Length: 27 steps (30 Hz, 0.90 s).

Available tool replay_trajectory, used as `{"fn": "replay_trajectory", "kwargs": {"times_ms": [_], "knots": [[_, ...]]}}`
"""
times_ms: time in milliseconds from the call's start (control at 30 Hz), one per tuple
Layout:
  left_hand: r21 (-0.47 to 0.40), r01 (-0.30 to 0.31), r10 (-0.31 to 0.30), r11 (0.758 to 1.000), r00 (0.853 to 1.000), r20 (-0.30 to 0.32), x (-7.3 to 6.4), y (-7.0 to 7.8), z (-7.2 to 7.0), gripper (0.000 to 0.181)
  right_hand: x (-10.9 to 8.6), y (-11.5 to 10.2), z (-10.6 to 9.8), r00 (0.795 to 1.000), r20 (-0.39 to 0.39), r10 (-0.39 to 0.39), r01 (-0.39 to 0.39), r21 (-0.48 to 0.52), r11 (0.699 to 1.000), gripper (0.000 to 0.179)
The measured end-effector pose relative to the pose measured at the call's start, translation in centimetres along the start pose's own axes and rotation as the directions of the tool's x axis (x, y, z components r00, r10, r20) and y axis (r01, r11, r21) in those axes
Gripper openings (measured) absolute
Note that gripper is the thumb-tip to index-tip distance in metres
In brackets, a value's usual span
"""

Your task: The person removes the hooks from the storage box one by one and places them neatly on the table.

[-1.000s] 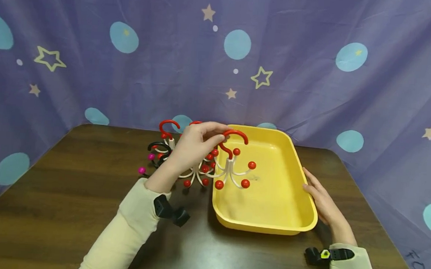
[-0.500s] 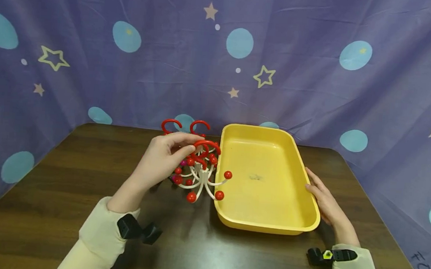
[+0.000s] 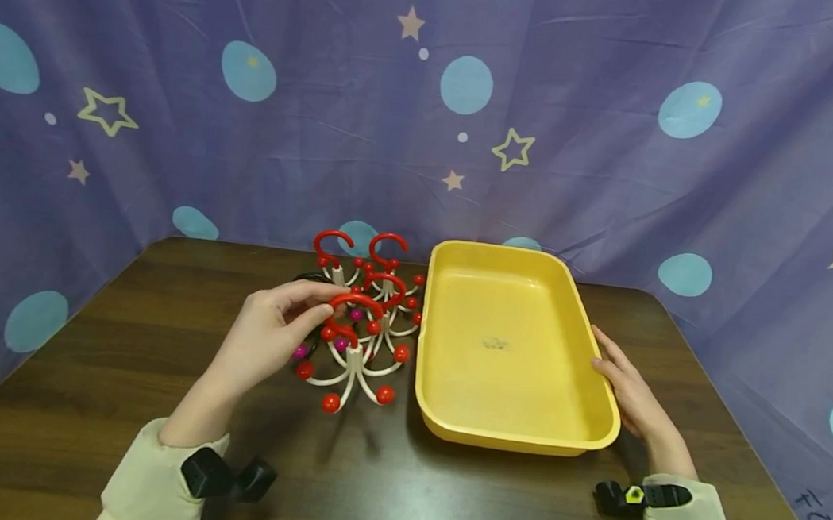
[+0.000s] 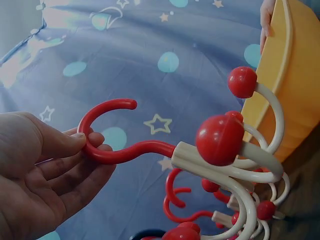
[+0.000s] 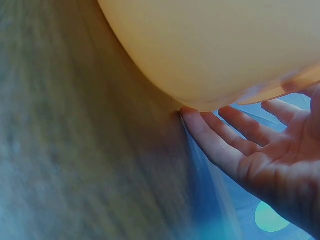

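Note:
My left hand (image 3: 257,338) pinches the red hook of a multi-arm hanger (image 3: 353,355) between thumb and fingers. This hanger has curved white arms tipped with red balls. It hangs in front of several similar hangers, with its shadow on the table below. In the left wrist view the thumb lies on the outer bend of the red hook (image 4: 100,154). My right hand (image 3: 630,388) touches the right side of a yellow tray (image 3: 513,438). The right wrist view shows its relaxed fingers (image 5: 215,142) against the tray's outer wall; the thumb is mostly out of that frame.
Behind the held hanger stand more red-hooked hangers, including a far left one (image 3: 337,275) and a far right one (image 3: 387,282). A black hook and magenta balls (image 3: 299,351) are partly hidden among them. The wooden table (image 3: 94,383) meets a purple curtain (image 3: 309,142) at the back.
My left hand has carried the hanger from over the tray's left edge leftward and nearer to me. The right hand has stayed at the tray.

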State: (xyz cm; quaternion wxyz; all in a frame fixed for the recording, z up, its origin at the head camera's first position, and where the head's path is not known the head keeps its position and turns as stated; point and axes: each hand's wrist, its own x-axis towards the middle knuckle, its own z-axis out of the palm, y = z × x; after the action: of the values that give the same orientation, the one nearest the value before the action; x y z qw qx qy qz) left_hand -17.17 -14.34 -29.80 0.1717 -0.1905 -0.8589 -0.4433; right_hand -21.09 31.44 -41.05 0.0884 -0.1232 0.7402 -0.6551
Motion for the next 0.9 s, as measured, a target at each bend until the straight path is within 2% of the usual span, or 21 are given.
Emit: {"fn": "replay_trajectory", "kwargs": {"times_ms": [133,233,500,667,900], "knots": [[0.021,-0.006,0.007,1.0,1.0,-0.018,-0.4,-0.7,-0.1,0.022,0.0,0.1,-0.1,1.0,0.002,-0.006,0.006,-0.004,1.0,0.059],[0.023,0.019,-0.018,1.0,1.0,-0.012,-0.6,-1.2,-0.1,0.022,-0.1,0.2,-0.2,1.0,0.001,-0.005,0.005,-0.004,1.0,0.058],[0.026,0.022,-0.021,0.999,1.0,-0.01,-0.1,-2.9,0.2,0.022,-0.3,0.2,-0.6,1.0,-0.004,-0.007,0.007,-0.006,1.0,0.059],[0.002,0.055,-0.055,0.999,0.998,0.029,0.1,-3.9,0.8,0.022,-0.4,0.1,-0.6,1.0,0.004,-0.004,0.004,-0.01,1.0,0.06],[0.07,0.083,-0.089,0.994,0.992,0.088,0.3,-4.7,1.6,0.021,-0.3,0.2,-0.3,1.0,0.001,-0.004,0.004,-0.007,1.0,0.06]]}}
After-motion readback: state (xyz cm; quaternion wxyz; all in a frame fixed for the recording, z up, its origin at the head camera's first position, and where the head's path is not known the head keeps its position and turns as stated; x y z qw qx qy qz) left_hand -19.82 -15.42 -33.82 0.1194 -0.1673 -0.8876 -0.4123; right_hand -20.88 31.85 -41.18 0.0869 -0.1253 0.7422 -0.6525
